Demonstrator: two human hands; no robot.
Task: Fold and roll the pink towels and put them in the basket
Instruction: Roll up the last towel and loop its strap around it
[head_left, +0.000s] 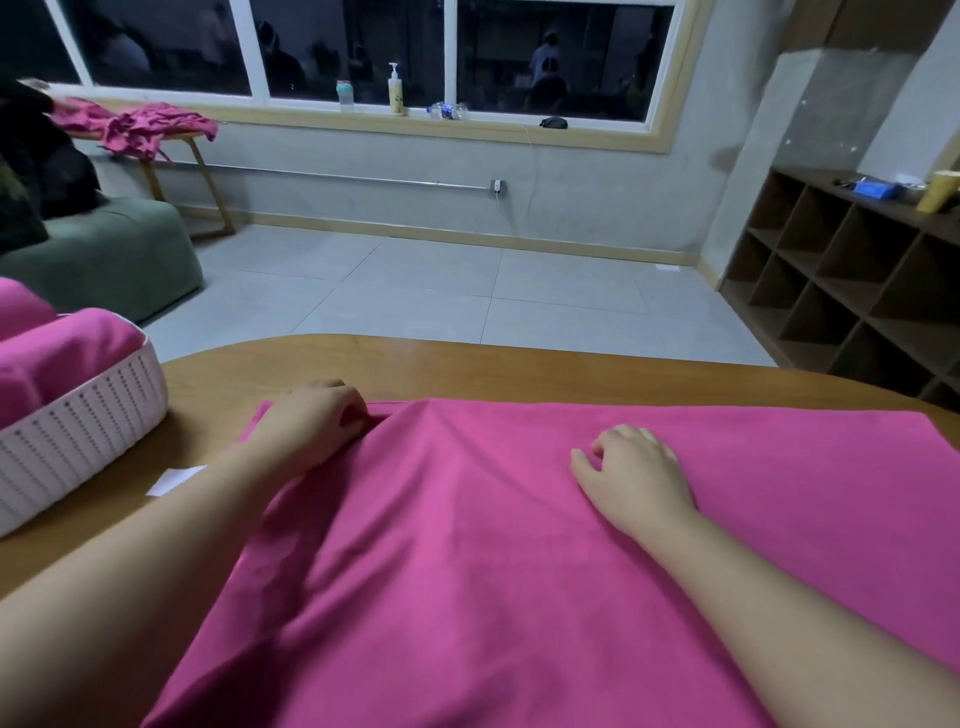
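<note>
Left hand (317, 421) reaches forward, fingers curled under; right hand (636, 470) lies palm-down, fingers bent.

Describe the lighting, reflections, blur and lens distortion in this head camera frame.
Head view: dim indoor light, dark outside; the window panes mirror faint figures in the room. Wide-angle bending curves the table edge and tilts the window frame. Soft shadows fill the creases of the pink towel near the left hand. The right hand is fairly sharp; the basket at the edge looks stretched.
</note>
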